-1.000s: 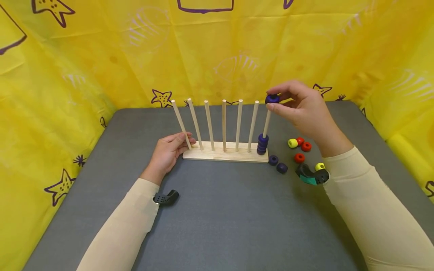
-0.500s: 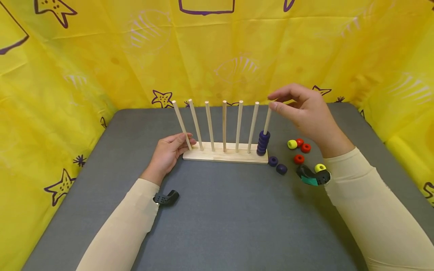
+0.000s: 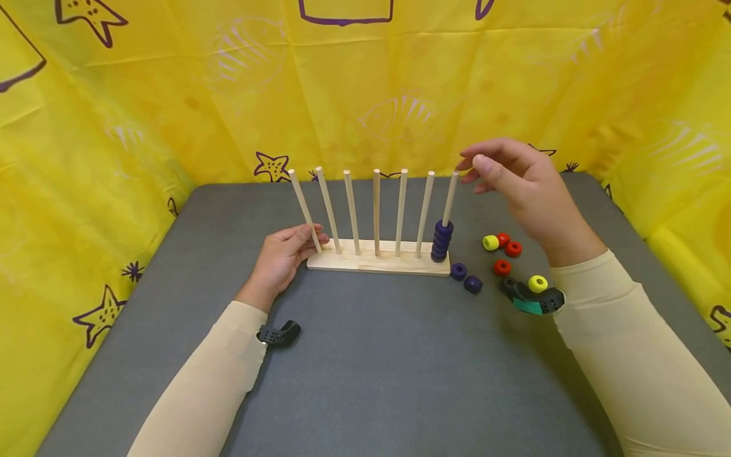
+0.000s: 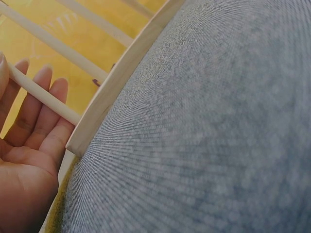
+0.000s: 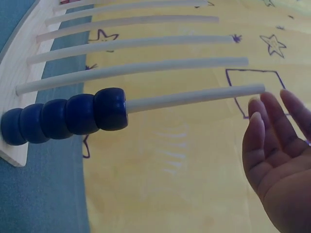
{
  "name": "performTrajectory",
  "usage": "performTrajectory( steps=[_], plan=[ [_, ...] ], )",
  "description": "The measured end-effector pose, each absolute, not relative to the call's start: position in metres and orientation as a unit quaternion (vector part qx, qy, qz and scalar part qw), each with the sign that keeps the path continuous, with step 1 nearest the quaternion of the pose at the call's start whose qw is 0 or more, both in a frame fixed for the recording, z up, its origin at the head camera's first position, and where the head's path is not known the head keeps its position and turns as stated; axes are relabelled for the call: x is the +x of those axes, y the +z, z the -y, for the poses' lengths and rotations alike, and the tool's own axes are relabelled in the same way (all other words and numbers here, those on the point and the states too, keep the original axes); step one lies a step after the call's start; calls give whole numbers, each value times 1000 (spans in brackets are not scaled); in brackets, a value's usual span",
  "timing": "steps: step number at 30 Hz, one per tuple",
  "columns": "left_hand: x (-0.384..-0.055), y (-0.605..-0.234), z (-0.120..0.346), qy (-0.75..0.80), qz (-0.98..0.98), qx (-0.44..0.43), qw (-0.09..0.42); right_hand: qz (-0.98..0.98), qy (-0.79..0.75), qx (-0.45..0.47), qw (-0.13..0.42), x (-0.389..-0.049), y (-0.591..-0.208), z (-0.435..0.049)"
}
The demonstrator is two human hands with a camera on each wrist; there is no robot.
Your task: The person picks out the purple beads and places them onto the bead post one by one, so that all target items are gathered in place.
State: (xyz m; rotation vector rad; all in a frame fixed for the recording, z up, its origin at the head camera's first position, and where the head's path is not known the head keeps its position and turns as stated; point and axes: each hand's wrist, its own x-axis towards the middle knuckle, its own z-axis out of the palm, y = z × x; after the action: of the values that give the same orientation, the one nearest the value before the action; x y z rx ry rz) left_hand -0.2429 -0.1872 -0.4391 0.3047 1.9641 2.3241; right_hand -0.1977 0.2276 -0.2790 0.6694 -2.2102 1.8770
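A wooden rack (image 3: pixel 378 264) with a row of several upright pegs stands on the table. Its rightmost peg (image 5: pixel 194 98) carries a stack of several dark blue beads (image 3: pixel 441 242) at the bottom, touching one another. My left hand (image 3: pixel 280 263) holds the leftmost peg (image 4: pixel 43 96) low down, thumb in front and fingers behind, near the end of the base. Beside the bare top of the rightmost peg, my right hand (image 3: pixel 528 197) is raised with loosely bent fingers and nothing in them. Two loose blue beads (image 3: pixel 458 271) lie by the rack's right end.
Right of the rack lie red beads (image 3: pixel 502 267) and yellow beads (image 3: pixel 537 284), some of them touching. Black wrist straps with camera mounts (image 3: pixel 280 333) are on both sleeves. A yellow patterned cloth (image 3: pixel 342 89) surrounds the grey table (image 3: pixel 365 368) at the back and sides.
The blue bead my right hand held at the top of the rightmost peg has dropped onto the stack. The right hand has then moved slightly right, away from the peg. The left stays put.
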Motion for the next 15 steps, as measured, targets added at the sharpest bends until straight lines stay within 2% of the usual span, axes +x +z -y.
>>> performTrajectory(
  steps=[15],
  plan=[
    [-242,-437,187,748,-655,96,45,629,723,282,41,-198,-304,-250]
  ],
)
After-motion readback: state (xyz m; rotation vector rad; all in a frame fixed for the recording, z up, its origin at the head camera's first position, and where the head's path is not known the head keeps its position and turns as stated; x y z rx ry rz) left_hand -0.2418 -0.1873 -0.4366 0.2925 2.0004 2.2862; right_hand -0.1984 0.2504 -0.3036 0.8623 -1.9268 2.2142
